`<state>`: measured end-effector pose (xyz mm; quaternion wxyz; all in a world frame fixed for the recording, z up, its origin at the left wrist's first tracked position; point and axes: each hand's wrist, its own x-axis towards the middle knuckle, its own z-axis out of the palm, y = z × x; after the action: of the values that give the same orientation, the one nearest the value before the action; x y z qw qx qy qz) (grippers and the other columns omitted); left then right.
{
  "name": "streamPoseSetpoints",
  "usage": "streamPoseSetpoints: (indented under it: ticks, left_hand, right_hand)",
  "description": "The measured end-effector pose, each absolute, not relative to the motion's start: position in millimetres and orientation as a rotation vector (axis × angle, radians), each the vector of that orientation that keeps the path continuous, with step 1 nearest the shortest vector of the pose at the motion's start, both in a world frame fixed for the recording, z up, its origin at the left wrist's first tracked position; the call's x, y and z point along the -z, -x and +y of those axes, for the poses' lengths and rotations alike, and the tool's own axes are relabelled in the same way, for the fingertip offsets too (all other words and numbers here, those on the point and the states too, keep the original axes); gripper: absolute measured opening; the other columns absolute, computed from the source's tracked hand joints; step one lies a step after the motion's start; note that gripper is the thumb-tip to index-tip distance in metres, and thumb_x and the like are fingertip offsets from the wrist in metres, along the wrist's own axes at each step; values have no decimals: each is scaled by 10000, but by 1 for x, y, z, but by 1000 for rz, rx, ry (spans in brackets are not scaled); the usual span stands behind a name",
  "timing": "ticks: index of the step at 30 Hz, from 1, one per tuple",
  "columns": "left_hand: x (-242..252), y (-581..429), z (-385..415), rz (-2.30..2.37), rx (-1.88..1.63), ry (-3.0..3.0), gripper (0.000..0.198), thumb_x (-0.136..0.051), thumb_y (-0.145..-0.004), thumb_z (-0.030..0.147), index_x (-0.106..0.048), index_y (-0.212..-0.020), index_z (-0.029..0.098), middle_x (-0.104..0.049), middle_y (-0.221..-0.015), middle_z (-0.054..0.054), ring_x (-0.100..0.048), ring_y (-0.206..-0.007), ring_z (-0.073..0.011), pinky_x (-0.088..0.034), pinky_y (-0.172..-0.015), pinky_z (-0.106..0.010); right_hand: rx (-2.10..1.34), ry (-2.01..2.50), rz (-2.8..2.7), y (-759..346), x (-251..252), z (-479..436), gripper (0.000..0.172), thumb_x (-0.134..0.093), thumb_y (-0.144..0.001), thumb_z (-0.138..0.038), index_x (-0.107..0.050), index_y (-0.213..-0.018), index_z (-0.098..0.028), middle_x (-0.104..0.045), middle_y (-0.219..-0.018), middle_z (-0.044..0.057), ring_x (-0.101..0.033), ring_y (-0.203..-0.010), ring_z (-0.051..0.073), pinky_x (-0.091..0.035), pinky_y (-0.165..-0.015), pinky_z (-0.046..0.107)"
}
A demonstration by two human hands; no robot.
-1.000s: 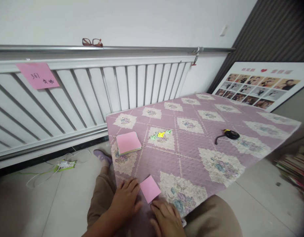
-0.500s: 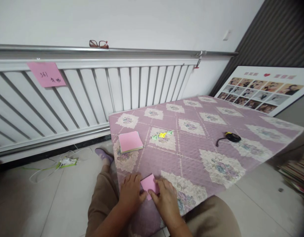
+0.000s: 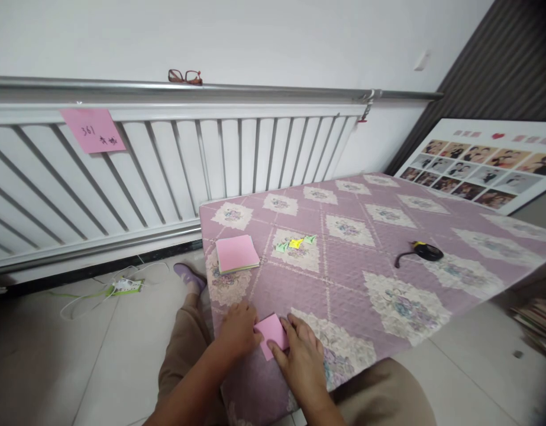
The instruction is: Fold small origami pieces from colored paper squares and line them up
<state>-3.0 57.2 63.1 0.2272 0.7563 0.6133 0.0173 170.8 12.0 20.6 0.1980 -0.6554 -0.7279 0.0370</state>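
A single pink paper square lies near the front edge of the purple quilted table. My left hand rests on its left side, fingers curled down onto the sheet. My right hand presses on its right and lower edge, thumb and fingers pinching the paper. Farther back on the left sits a pad of pink sheets. Small green and yellow folded paper pieces lie just beyond it on a flowered patch.
A black tape measure with a yellow spot lies on the table's right. A white radiator carries a pink note, with glasses on the pipe above. A photo board leans at right. A cable and charger lie on the floor.
My hands have closed in on the pink sheet from both sides, and it looks smaller, partly covered or folded. The view has shifted slightly to the left.
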Motion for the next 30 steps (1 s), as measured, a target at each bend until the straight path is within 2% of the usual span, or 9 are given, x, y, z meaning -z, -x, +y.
streamPoseSetpoints:
  ticks: [8,24,30]
  left_hand:
    - [-58,2,56,1675,-78,-2062,241,-591,-730,249,-544,-964,214,-582,-1043,-40,-513,-998,-243,-390,-828,-351]
    - [-57,7,57,1514,-100,-2164,285,-574,-767,264,-556,-1051,282,-555,-1103,-11,-491,-1057,-232,-368,-904,-353]
    - [-55,9,58,1488,-120,-2181,223,-565,-770,252,-552,-993,252,-559,-1086,-10,-490,-1049,-221,-366,-888,-348]
  right_hand:
    - [-148,1842,-2026,-172,-20,12,445,-607,-802,-416,-589,-1210,-241,-550,-1294,103,-466,-1213,302,-396,-929,459]
    - [-160,1791,-1983,-174,-17,12,407,-609,-787,-363,-600,-1180,-256,-594,-1249,65,-510,-1175,281,-389,-924,442]
    - [-167,1776,-1980,-175,-16,12,433,-620,-783,-359,-581,-1201,-252,-594,-1254,59,-505,-1183,269,-368,-952,439]
